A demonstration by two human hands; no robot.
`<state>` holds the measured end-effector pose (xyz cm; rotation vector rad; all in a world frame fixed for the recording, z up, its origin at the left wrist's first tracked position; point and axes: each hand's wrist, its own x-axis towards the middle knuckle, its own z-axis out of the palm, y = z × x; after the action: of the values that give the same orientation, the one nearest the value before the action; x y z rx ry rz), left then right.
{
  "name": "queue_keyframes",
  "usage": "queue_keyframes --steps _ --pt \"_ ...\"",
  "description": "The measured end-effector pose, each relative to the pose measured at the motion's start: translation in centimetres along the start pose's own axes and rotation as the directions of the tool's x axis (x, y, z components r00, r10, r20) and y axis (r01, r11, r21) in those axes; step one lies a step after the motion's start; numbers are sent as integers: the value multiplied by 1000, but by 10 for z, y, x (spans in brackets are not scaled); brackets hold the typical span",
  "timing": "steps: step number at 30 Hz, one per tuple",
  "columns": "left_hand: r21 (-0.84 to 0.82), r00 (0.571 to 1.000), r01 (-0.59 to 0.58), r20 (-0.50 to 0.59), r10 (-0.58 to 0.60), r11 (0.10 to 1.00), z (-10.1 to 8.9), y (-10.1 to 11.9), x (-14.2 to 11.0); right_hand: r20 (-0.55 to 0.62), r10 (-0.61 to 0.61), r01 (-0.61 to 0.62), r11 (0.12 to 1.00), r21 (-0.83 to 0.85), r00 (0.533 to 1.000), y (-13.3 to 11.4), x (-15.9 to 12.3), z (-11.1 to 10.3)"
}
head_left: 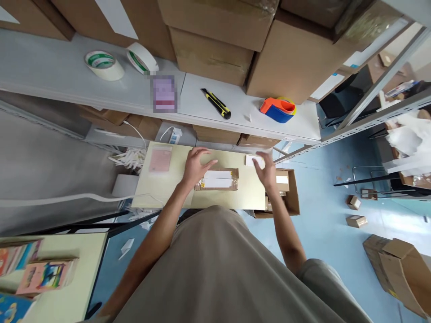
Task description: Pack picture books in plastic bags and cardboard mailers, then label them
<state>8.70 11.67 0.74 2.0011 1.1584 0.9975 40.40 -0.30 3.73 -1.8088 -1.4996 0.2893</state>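
A small cardboard box (235,183) with white labels and clear tape on top lies on the pale yellow table (178,197) in front of me. My left hand (198,167) is over the box's left end, thumb and fingers curved and apart, with nothing between them. Whether it touches the box I cannot tell. My right hand (266,171) hovers at the table's right edge, apart from the box, its fingers spread and holding nothing. Beside its fingertips is a white rectangular piece (252,160), perhaps labels. A pinkish flat sheet or booklet (160,160) lies at the table's left.
On the grey shelf (191,89) above are tape rolls (107,67), a yellow-black utility knife (217,104) and an orange-blue tape dispenser (278,110). Large cartons (215,54) stand behind them. An open carton (294,193) holding boxes is right of the table. Books (47,276) lie lower left.
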Motion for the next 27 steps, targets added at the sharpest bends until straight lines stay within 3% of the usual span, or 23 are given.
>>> queue_keyframes --steps 2,5,8,11,16,21,27 --pt "-48 994 -109 -32 108 993 8 32 31 -80 -116 105 986 -128 990 -2 51 -31" --pt "-107 971 -231 -83 223 967 27 80 74 -83 -143 105 928 -356 986 0 125 -66" --pt "-132 954 -292 -113 278 947 48 116 101 -1 -62 53 859 -510 998 11 183 -77" --pt "-145 947 -315 -120 299 938 63 135 111 91 17 37 828 -560 996 26 216 -74" --pt "-159 959 -274 -121 256 949 70 136 101 177 105 24 796 -605 979 40 237 -65" --pt "-150 975 -196 -138 176 969 70 124 86 149 127 -18 817 -577 981 48 251 -63" --pt "-234 983 -68 -179 26 970 76 99 76 147 37 47 846 -532 988 42 239 -73"
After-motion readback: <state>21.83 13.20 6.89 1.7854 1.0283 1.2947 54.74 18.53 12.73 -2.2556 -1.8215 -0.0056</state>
